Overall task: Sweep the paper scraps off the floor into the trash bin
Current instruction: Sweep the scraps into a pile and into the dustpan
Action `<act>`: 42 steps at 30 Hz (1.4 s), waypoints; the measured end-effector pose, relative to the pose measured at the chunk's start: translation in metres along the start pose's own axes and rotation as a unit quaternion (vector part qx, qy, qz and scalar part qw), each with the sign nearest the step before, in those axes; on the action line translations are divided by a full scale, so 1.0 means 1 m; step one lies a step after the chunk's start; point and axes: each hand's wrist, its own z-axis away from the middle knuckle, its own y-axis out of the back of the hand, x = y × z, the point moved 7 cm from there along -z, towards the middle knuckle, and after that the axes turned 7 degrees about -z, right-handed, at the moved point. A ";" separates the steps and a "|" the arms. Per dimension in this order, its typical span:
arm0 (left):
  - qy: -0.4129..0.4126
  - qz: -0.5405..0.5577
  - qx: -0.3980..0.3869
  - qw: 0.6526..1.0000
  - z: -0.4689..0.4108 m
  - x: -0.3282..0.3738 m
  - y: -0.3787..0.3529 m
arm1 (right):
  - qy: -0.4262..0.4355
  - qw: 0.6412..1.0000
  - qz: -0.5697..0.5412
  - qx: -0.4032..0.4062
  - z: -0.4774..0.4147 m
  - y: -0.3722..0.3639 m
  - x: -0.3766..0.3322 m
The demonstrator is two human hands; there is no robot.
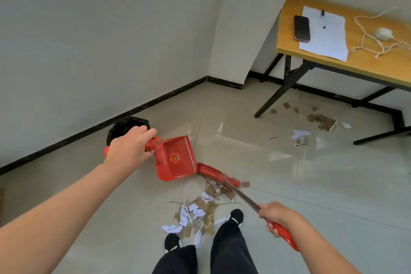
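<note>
A person's left hand (131, 144), centre left of the frame, holds a red dustpan (175, 158) by its handle, fingers (149, 133) clenched around it; the pan is tilted, its open edge just beside the red broom head (219, 173); the right hand (275, 216), lower right, grips the broom's handle, fingers (271, 228) wrapped around the red grip. A heap of white and brown paper scraps (200, 213) lies on the tiled floor (333, 184) at lower centre, between the broom head and the person's black shoes (235, 216); a second scatter of scraps (315, 122) lies at right, under a wooden desk (367, 64). The black trash bin (124, 127) stands by the wall, just behind the left hand, well apart from both heaps. On the desk, upper right, lie a phone (302, 28), a white sheet (324, 35) and a loose cord (364, 35).
</note>
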 end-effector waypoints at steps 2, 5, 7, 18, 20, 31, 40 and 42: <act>-0.003 0.009 -0.010 1.000 0.004 -0.003 0.001 | 0.018 0.999 -0.027 0.015 0.015 0.000 0.004; 0.011 0.024 -0.007 1.000 0.006 -0.006 0.008 | 0.066 0.995 -0.067 0.037 0.036 0.003 0.008; 0.008 0.032 -0.006 0.999 0.005 -0.003 0.013 | 0.081 0.990 -0.102 0.057 0.042 0.012 0.010; -0.061 0.066 -0.020 0.996 -0.017 0.076 0.032 | 0.093 0.969 -0.210 0.091 0.090 0.077 0.054; -0.079 0.061 -0.018 0.995 -0.021 0.103 0.034 | 0.099 0.969 -0.199 0.106 0.095 0.086 0.073; -0.134 0.032 -0.023 0.990 -0.038 0.262 0.034 | 0.115 0.943 -0.274 0.148 0.063 0.198 0.145; -0.152 0.008 -0.007 0.988 -0.102 0.439 0.026 | 0.129 0.949 -0.257 0.131 0.017 0.375 0.143; -0.179 -0.013 -0.012 0.984 -0.113 0.473 0.020 | 0.122 0.955 -0.241 0.123 0.013 0.406 0.143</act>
